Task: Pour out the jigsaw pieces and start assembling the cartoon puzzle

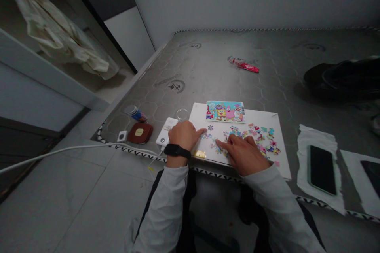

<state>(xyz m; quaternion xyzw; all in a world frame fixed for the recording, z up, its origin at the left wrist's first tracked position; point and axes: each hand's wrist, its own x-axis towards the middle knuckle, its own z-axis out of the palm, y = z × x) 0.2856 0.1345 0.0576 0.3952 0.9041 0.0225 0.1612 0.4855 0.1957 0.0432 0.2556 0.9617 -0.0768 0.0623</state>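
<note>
Fingers of my right hand (244, 153) curl beside an index pointing left; the thumb of my left hand (183, 138) points right. Whether either grips, I can't tell. Jigsaw pieces (234, 130) spread lengthwise left-to-right, lower centre of frame.

Left fingers (200, 131), right fingers (225, 145) near puzzle pieces (234, 129).

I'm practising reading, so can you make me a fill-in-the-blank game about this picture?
The black wristband is on the person's ____ wrist.
The board under the puzzle pieces is coloured ____.
The phone lies to the ____ of the board.
On the right hand, the index ____ is stretched out.
Missing words: left; white; right; finger.
</note>
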